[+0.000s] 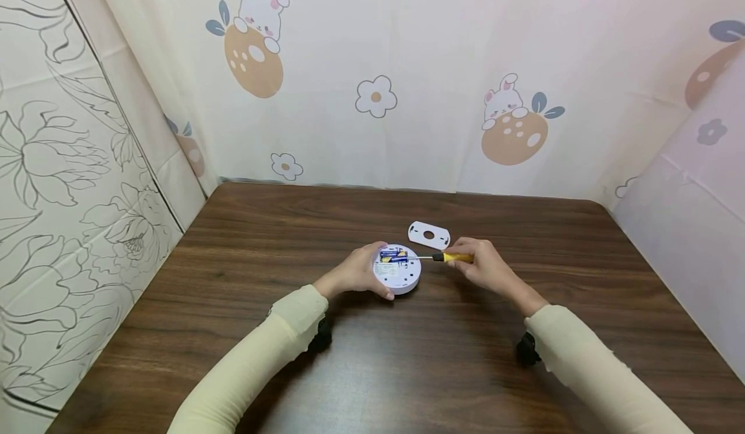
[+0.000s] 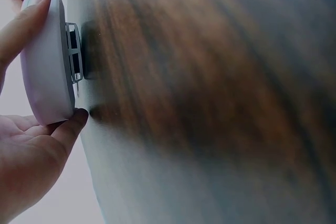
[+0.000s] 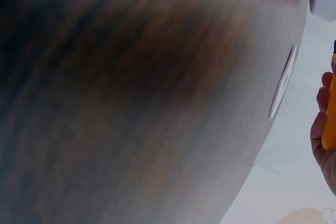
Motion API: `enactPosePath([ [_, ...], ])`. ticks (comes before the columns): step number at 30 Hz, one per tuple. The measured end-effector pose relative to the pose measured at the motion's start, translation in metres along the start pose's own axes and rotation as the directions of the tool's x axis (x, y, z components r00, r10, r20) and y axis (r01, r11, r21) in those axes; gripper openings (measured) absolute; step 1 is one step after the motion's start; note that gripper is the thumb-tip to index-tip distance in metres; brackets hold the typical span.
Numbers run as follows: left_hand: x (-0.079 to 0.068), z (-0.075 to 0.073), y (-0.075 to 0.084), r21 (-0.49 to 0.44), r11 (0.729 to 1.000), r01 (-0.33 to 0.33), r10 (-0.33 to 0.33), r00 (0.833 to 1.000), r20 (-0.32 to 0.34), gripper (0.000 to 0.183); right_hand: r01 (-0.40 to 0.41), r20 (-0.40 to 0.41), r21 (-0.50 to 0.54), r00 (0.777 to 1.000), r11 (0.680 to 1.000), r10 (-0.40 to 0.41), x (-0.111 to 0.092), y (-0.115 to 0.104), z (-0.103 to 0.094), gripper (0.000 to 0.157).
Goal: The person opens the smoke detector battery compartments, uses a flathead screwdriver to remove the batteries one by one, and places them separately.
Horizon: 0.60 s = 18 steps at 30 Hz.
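My left hand (image 1: 357, 271) grips a round white smoke detector (image 1: 401, 283) around its side, thumb at the near edge and fingers at the far edge. Its back faces up, with a printed label and an open compartment holding blue and yellow batteries (image 1: 393, 257). In the left wrist view a vented part (image 2: 75, 52) juts from the detector's underside, close over the table. My right hand (image 1: 482, 266) holds a screwdriver (image 1: 456, 257) by its yellow handle, which also shows in the right wrist view (image 3: 329, 116). The screwdriver's metal shaft reaches left, its tip at the batteries.
A white mounting plate (image 1: 429, 235) with a central hole lies flat on the dark wooden table (image 1: 279, 227), just beyond the detector and my right hand. Behind the table hangs a printed curtain (image 1: 431, 46). A patterned panel (image 1: 70, 162) stands along the left side.
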<state>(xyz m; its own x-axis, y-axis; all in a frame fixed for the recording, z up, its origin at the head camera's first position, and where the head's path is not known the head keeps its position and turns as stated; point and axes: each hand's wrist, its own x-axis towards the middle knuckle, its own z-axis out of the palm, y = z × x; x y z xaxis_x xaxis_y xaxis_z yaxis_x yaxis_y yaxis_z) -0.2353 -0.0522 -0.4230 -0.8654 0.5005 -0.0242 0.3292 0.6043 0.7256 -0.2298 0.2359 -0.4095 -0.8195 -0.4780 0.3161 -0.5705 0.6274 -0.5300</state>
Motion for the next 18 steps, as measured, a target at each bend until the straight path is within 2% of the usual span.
enactPosePath([
  [8, -0.0009, 0.0004, -0.0002, -0.001, 1.0, 0.01, -0.01, 1.0, 0.004, 0.108, -0.035, -0.005, 0.004, 0.999, 0.999, 0.035, -0.0011, 0.0001, 0.0016, 0.019],
  [18, -0.0001, -0.0016, 0.0005, -0.005, 1.0, -0.006, 0.006, 1.0, 0.013, 0.109, -0.01, -0.009, 0.025, 1.0, 1.0, 0.011, -0.0003, 0.0024, -0.0006, 0.021],
])
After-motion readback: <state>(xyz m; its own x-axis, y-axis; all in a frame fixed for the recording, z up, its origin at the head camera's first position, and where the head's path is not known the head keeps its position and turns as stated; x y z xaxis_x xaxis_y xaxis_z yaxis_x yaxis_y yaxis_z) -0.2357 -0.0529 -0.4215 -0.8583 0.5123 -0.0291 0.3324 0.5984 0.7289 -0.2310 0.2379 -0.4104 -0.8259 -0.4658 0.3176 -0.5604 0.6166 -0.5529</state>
